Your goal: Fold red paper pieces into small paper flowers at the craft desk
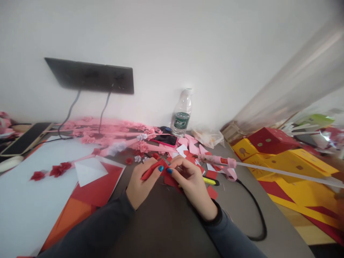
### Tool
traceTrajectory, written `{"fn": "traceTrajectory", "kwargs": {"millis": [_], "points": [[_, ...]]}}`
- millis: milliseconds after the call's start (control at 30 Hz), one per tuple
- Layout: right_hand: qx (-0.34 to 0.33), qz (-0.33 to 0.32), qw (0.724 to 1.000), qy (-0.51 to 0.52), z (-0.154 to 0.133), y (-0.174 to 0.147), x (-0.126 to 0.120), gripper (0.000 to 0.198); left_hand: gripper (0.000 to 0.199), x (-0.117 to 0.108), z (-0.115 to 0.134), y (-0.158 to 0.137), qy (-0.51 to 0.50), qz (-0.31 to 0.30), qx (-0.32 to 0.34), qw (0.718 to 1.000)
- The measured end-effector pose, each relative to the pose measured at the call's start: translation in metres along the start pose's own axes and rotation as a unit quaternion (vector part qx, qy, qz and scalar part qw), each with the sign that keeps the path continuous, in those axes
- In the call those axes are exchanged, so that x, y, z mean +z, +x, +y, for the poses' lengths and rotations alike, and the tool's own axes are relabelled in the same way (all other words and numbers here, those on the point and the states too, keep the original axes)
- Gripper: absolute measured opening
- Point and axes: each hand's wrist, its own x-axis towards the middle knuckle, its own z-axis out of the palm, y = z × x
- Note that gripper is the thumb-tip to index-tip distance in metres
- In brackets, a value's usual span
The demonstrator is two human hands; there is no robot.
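Between my two hands is a small piece of red paper (pixel 150 172), held over the grey table. My left hand (pixel 141 182) pinches it, the blue-painted thumbnail lying on top. At its right end, my right hand (pixel 189 177) grips the same paper between thumb and fingertips. Below and behind the fingers lie red paper squares (pixel 211 174) and pink paper pieces (pixel 192 145). Just right of my right hand rests a yellow utility knife (pixel 211 181). A pink hot glue gun (pixel 217 161) with a long white glue stick lies beyond it.
Pink paper-flower branches (pixel 88 132) run along the wall. A water bottle (pixel 182 116) stands at the back near a phone (pixel 165 139). Large white sheets (pixel 34 182) and red paper (pixel 99 188) cover the left. Yellow and red boxes (pixel 271 143) sit right; the gun's black cord (pixel 262 215) curves across the table.
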Motion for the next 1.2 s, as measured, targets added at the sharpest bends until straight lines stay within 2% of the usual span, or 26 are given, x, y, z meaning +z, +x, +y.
{"fn": "traceTrajectory", "kwargs": {"millis": [200, 333, 533, 633, 733, 900, 1067, 1200], "points": [[0.082, -0.018, 0.996, 0.042, 0.001, 0.001, -0.003, 0.021, 0.021, 0.000, 0.000, 0.002, -0.026, -0.019, -0.016, 0.999], [0.088, -0.028, 0.994, 0.063, 0.003, 0.001, -0.003, 0.024, 0.021, 0.002, -0.001, 0.001, -0.018, -0.005, -0.015, 1.000], [0.118, -0.036, 0.992, 0.013, 0.004, 0.007, -0.013, 0.031, 0.022, -0.003, -0.006, 0.007, -0.076, -0.049, -0.111, 0.990], [0.119, -0.040, 0.992, -0.030, 0.005, 0.010, -0.019, 0.029, 0.029, -0.004, -0.010, 0.011, -0.113, -0.054, -0.145, 0.982], [0.114, -0.062, 0.989, -0.064, 0.005, 0.010, -0.020, 0.021, 0.028, -0.004, -0.013, 0.010, -0.076, -0.056, -0.157, 0.983], [0.112, -0.082, 0.988, -0.070, 0.001, 0.009, -0.016, 0.014, 0.019, -0.002, -0.014, 0.009, -0.076, -0.057, -0.138, 0.986], [0.094, -0.077, 0.990, -0.074, 0.000, 0.010, -0.015, 0.016, 0.023, -0.001, -0.015, 0.010, -0.125, -0.062, -0.137, 0.981], [0.083, -0.076, 0.990, -0.080, 0.000, 0.009, -0.014, 0.017, 0.025, 0.000, -0.015, 0.009, -0.128, -0.061, -0.131, 0.981]]}}
